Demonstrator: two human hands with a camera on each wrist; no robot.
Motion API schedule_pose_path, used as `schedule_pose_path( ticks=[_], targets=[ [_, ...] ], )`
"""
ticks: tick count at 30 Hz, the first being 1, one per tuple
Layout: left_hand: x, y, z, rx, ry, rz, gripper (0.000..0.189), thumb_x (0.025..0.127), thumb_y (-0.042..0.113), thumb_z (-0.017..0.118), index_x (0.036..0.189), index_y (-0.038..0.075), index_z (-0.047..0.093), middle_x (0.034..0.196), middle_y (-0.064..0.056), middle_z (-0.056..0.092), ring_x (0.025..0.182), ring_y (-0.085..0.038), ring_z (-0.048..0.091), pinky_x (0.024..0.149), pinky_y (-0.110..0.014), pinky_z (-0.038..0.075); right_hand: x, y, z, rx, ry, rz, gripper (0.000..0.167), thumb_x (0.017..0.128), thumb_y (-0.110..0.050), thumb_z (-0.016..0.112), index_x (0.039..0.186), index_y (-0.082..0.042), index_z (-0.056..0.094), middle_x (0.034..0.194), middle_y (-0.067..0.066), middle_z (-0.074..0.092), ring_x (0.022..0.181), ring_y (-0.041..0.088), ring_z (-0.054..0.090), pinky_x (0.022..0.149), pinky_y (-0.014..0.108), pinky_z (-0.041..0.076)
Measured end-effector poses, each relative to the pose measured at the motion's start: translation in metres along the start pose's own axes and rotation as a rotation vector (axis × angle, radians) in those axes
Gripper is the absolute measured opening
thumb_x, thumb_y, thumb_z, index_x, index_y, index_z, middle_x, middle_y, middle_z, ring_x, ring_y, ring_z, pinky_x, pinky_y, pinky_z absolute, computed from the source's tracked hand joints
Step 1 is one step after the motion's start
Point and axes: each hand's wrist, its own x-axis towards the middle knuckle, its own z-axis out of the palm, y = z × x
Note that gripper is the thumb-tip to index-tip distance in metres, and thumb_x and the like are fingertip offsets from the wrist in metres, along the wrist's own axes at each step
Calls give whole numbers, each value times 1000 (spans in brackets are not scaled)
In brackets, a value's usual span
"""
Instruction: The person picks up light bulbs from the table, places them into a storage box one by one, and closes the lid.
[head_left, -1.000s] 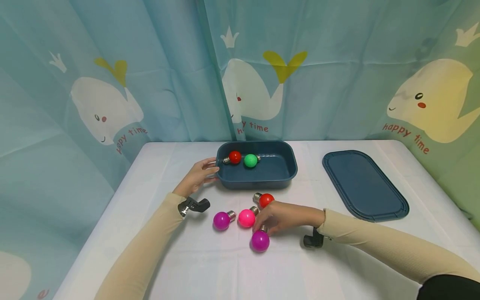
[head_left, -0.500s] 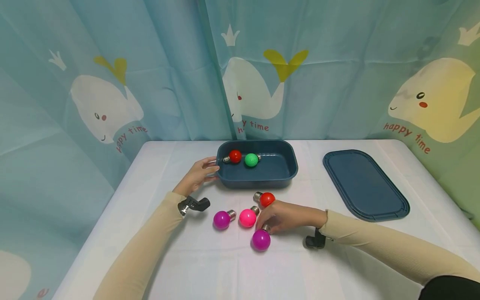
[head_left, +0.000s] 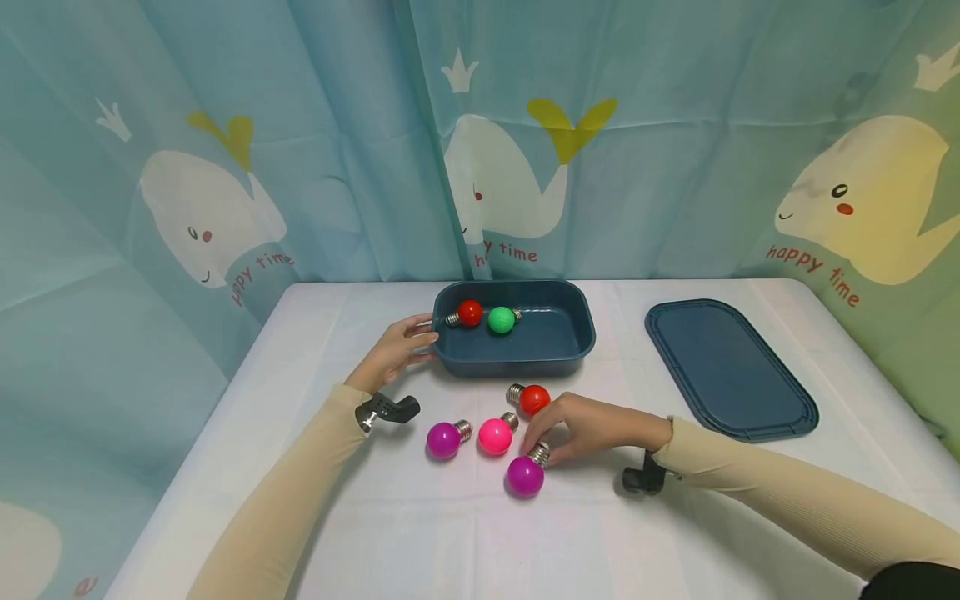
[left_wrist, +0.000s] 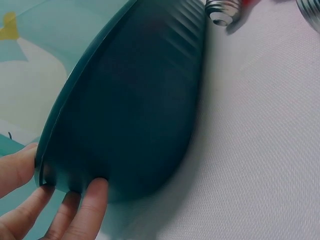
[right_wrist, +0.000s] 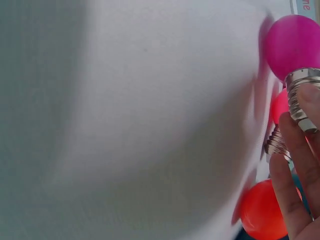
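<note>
My right hand (head_left: pixel 596 423) pinches the metal screw base of a purple light bulb (head_left: pixel 525 477) between thumb and fingers, its round end toward me. In the right wrist view the thumb lies on that base. Close by are a red bulb (head_left: pixel 535 400), a pink bulb (head_left: pixel 495 437) and another purple bulb (head_left: pixel 443 441). At the back, my left hand (head_left: pixel 395 354) rests with extended fingers against the left end of a dark blue box (head_left: pixel 517 369); the left wrist view shows its fingertips on the outer wall. Inside lie a red bulb (head_left: pixel 470 313) and a green bulb (head_left: pixel 502 320).
A flat dark blue lid (head_left: pixel 731 371) lies on the right side of the white-covered table (head_left: pixel 375 533). Behind the table hangs a blue-green curtain (head_left: pixel 360 125) with whale prints. A black wrist camera mount (head_left: pixel 645 477) sits below my right wrist.
My right hand has shifted slightly to the right, and the purple bulb has shifted a little up and right with it, its base now more visible. My left hand and the box keep their places.
</note>
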Motion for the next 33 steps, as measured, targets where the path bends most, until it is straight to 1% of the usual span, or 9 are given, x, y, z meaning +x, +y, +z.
schedule_pose_path(
  ticks=[6,11,17,22,25,33],
  targets=[
    [1,-1,-1,-5,-8,17,55,96,6,50,147,4,28,148,-22,34,131,-36,42,104,-45,44,-4,-4,-6,-4,12,6,29,77,-14,78,105,-16,72,100,-7,72,95,1,65,88,22,53],
    [2,-2,-1,-6,-5,19,55,96,6,50,147,3,28,148,-21,34,132,-36,41,104,-46,44,-9,-11,-15,-22,30,15,29,76,-11,78,104,-13,72,100,-5,72,97,4,65,88,23,54],
    [-1,-1,0,-12,-8,18,56,96,7,50,147,3,27,148,-22,33,132,-38,40,105,-47,43,-17,-19,-29,-42,52,37,29,74,-7,79,102,-14,73,99,-5,73,98,8,65,88,25,55],
    [-1,0,0,-16,-8,14,56,96,7,50,147,4,28,148,-22,34,131,-38,41,105,-46,43,-25,-25,-46,-59,72,39,30,73,-7,79,101,-15,73,97,-5,73,94,6,66,84,31,57],
    [-1,0,0,-16,-11,13,55,96,6,50,147,4,28,148,-22,34,131,-37,42,104,-46,44,-29,-29,-58,-97,93,33,30,72,-7,80,101,-14,73,97,-4,73,92,7,66,82,33,58],
    [-2,0,-1,-6,-17,20,55,97,5,48,147,2,26,148,-23,33,132,-39,40,105,-48,42,-32,-36,-92,-248,146,27,28,71,-10,81,98,-12,73,96,-1,73,89,12,67,79,26,58]
  ],
)
